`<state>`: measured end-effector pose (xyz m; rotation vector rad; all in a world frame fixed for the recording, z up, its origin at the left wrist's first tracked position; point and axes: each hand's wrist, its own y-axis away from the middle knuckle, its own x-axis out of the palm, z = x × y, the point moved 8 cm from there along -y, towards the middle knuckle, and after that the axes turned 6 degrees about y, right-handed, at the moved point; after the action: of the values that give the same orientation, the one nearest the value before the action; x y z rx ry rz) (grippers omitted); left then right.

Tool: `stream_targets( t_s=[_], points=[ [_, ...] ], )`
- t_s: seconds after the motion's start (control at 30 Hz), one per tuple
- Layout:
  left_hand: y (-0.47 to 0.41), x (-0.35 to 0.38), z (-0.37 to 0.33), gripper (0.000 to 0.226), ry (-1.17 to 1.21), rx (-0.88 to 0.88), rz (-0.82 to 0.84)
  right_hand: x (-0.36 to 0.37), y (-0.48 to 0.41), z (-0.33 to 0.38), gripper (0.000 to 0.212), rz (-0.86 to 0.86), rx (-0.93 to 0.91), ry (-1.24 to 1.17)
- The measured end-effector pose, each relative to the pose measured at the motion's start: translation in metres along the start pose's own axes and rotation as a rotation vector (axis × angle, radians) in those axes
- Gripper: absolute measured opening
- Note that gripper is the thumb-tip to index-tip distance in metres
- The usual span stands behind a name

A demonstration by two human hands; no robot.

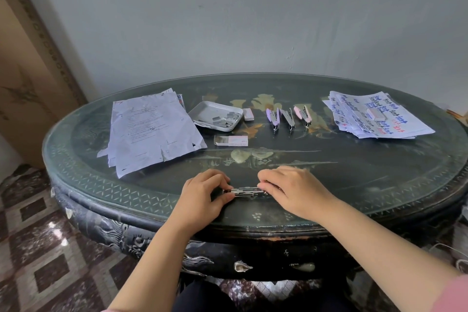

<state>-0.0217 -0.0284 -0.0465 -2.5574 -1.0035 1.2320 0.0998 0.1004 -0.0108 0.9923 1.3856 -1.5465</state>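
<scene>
A small metal stapler (245,191) lies sideways near the front edge of the dark oval table (367,180). My left hand (203,196) pinches its left end between thumb and fingers. My right hand (291,191) grips its right end with curled fingers that hide that part. Farther back lie three more staplers (288,118), purple, silver and pink, side by side. A grey tray (215,115) holds several staple strips, and an open staple box (231,140) lies in front of it.
A pile of printed sheets (152,132) lies at the back left, and handwritten sheets (374,116) with a small box on top at the back right. Another small box (248,114) sits beside the tray. A cardboard panel (27,78) leans against the wall at left.
</scene>
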Motion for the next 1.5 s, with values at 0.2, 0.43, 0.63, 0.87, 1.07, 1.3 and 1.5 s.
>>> stream_targets(
  t_s=[0.2,0.43,0.63,0.87,1.07,1.3,1.5],
  points=[
    [0.002,-0.002,-0.003,0.019,0.017,-0.005,-0.021,0.012,-0.008,0.008,0.033,0.177,0.072,-0.225],
    [0.002,-0.003,-0.002,0.016,0.025,-0.016,-0.022,0.018,-0.014,0.011,0.049,0.275,0.053,-0.247],
    [0.002,-0.003,-0.004,0.014,0.016,-0.003,-0.026,0.014,-0.014,0.006,0.035,0.254,0.121,-0.302],
    [0.002,-0.003,-0.004,0.014,0.018,-0.007,-0.021,0.003,-0.03,0.018,0.039,0.362,0.009,-0.1],
    [0.002,-0.002,-0.003,0.014,0.005,-0.013,-0.013,0.007,-0.039,0.03,0.044,0.492,-0.083,0.004],
    [0.003,-0.002,-0.002,0.017,0.013,-0.031,-0.015,0.008,-0.044,0.038,0.033,0.532,-0.18,0.122],
    [0.003,-0.002,-0.003,0.017,0.01,-0.037,-0.026,0.007,-0.041,0.035,0.023,0.468,-0.15,0.094]
  ],
)
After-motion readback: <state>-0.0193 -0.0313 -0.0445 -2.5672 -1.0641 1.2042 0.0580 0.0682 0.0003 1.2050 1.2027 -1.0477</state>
